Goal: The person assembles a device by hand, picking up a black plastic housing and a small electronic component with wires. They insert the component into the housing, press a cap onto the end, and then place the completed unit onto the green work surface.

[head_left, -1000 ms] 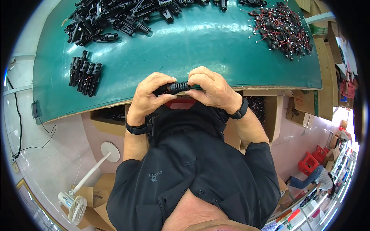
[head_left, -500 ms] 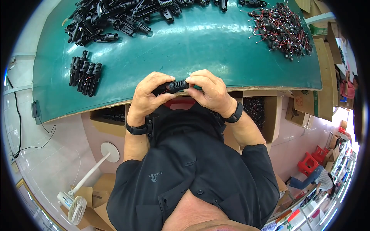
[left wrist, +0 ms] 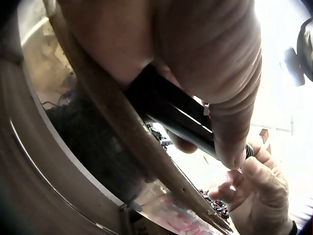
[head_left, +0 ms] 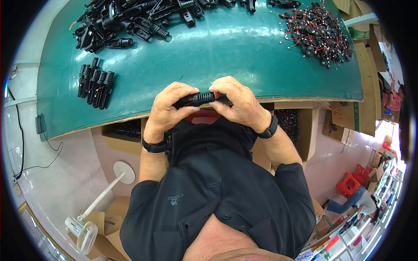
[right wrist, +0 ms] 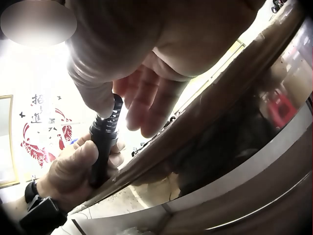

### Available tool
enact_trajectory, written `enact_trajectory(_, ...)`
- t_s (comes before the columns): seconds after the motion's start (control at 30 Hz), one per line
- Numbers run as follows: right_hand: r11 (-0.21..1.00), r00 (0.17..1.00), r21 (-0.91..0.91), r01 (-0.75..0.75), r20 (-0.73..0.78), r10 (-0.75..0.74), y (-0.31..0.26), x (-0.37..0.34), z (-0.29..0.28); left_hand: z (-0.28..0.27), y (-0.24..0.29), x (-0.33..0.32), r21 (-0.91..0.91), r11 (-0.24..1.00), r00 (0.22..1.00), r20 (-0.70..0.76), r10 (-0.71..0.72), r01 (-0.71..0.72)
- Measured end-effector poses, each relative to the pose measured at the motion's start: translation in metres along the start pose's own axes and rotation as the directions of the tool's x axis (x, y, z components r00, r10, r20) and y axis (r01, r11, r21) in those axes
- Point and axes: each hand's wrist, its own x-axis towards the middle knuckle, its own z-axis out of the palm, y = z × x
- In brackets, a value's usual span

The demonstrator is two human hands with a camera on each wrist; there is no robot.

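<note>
A black plastic handle-shaped part (head_left: 203, 98) with a ribbed, coil-like end is held level between both hands at the table's near edge. My left hand (head_left: 169, 104) grips its smooth body between thumb and fingers, and a bit of red wire shows beside them. At the ribbed end, my right hand (head_left: 238, 99) pinches the tip with thumb and fingers. The right wrist view shows the ribbed collar (right wrist: 113, 117) under the right thumb, with the left hand (right wrist: 73, 169) round the body below. In the left wrist view, the left fingers hide much of the body.
On the green table (head_left: 217, 56), several similar black parts (head_left: 96, 85) lie lined up at left. A large heap of black parts (head_left: 130, 21) covers the back left. Small round pieces with red wires (head_left: 320, 35) are piled at right. Cardboard boxes (head_left: 309, 130) stand below the edge.
My right hand shifted slightly left and toward the body, then back a little right, its fingers staying at the ribbed end. My left hand has hardly moved.
</note>
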Motion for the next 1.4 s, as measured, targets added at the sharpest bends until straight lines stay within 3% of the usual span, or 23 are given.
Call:
enact_trajectory(0.17, 0.999, 0.993, -0.032, -0.030, -0.118, 0.026, 0.000, -0.009, 0.010, 0.000, -0.002, 0.000, -0.014, 1.000, 1.000, -0.021, 0.006, -0.006)
enact_trajectory(0.57, 0.991, 0.978, 0.016, -0.137, -0.155, 0.137, -0.011, -0.007, 0.013, 0.003, -0.002, 0.000, 0.000, 1.000, 0.999, -0.041, 0.008, -0.008)
enact_trajectory(0.83, 0.995, 0.979, -0.002, -0.104, -0.176, 0.103, -0.010, -0.007, 0.013, 0.003, -0.001, 0.001, -0.006, 1.000, 0.999, -0.053, 0.011, -0.012)
enact_trajectory(1.1, 0.989, 0.990, 0.051, -0.140, -0.013, 0.141, -0.004, -0.005, 0.002, 0.004, -0.001, 0.000, 0.007, 1.000, 1.000, -0.022, 0.021, -0.021)
enact_trajectory(1.27, 0.986, 0.986, 0.030, -0.165, 0.015, 0.165, -0.007, -0.004, -0.001, 0.005, 0.000, 0.001, 0.010, 1.000, 0.999, -0.039, 0.021, -0.020)
enact_trajectory(1.4, 0.975, 0.974, 0.039, -0.219, -0.057, 0.221, -0.011, -0.005, 0.004, 0.005, -0.001, 0.001, 0.015, 1.000, 0.999, -0.052, 0.012, -0.011)
